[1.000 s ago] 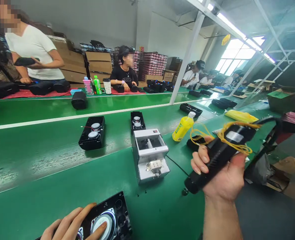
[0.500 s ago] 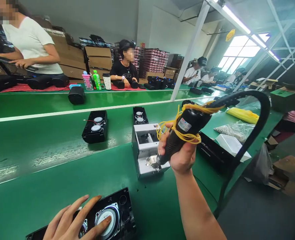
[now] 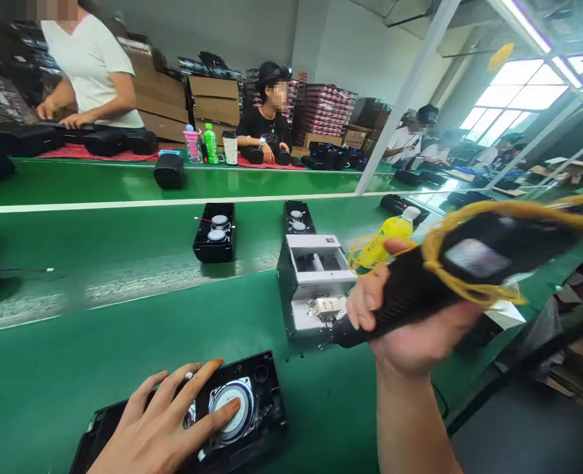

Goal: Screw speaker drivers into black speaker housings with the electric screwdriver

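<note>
My left hand (image 3: pixel 165 421) lies with spread fingers across a black speaker housing (image 3: pixel 274 424) at the bottom of the view. Its thumb rests on the round white back of a speaker driver (image 3: pixel 232 416) set in the housing; the fingers partly hide a second driver. In my right hand (image 3: pixel 412 342) is a black electric screwdriver (image 3: pixel 404 289), wound with yellow cord and slightly blurred. Its bit points down and left, just in front of the grey-and-white screw feeder (image 3: pixel 291 306). A few tiny dark screws dot the green table (image 3: pixel 212 329) near the feeder's foot.
Beyond lie two speaker housings with drivers, one left (image 3: pixel 202 251) and one behind the feeder (image 3: pixel 305 212). A yellow bottle (image 3: pixel 390 230) stands behind the screwdriver. Across the green line, a standing person (image 3: pixel 93 66) and a seated person (image 3: pixel 266 122) work among black speakers. A white post (image 3: pixel 394 125) rises between.
The screwdriver has come away from the feeder's front, nearer to me and rightward, its body now lying flatter. My left hand stays on the housing. The whole view has shifted somewhat.
</note>
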### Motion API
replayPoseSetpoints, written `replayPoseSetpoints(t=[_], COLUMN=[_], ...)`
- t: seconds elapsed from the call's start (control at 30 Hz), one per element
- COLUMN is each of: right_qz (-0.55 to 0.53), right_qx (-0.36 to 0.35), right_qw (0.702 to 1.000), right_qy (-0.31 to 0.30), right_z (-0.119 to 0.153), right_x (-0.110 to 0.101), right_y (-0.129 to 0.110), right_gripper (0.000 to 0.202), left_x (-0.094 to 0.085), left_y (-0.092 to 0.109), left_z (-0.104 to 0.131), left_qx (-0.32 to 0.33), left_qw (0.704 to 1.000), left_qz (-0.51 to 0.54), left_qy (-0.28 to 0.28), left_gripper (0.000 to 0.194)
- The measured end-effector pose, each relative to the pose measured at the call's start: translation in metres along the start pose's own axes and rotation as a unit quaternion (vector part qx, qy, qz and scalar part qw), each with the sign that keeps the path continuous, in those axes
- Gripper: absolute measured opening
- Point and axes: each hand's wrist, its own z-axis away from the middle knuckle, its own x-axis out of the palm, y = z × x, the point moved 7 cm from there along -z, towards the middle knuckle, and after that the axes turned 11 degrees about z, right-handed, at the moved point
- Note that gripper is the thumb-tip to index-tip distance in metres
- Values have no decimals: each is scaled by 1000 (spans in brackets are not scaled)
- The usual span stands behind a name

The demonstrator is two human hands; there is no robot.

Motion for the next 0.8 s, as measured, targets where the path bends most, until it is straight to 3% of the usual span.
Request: replayPoseSetpoints(t=[0.1, 0.2, 0.3, 0.43, 0.63, 0.8], right_qz=[-38, -61, -80, -133, -114, -104], right_qx=[18, 50, 67, 66, 106, 93], right_qw=[999, 997, 994, 986, 982, 982], right_qy=[-8, -8, -19, -79, -107, -129], right_z=[1, 0, 5, 21, 38, 42], right_x=[21, 47, 73, 99, 106, 108], right_y=[-21, -26, -14, 19, 63, 72], right_gripper=[58, 54, 59, 60, 62, 64], left_x=[-12, -21, -25, -29, -29, -25], left_y=[8, 14, 16, 20, 18, 17], left_z=[-7, -13, -16, -18, -17, -15], left_qx=[9, 21, 9, 2, -10, -20], left_qw=[999, 999, 999, 999, 998, 996], left_qz=[-10, -25, -16, 7, 30, 37], left_qy=[-29, -39, -39, -42, -59, -75], left_gripper=[80, 84, 82, 79, 76, 74])
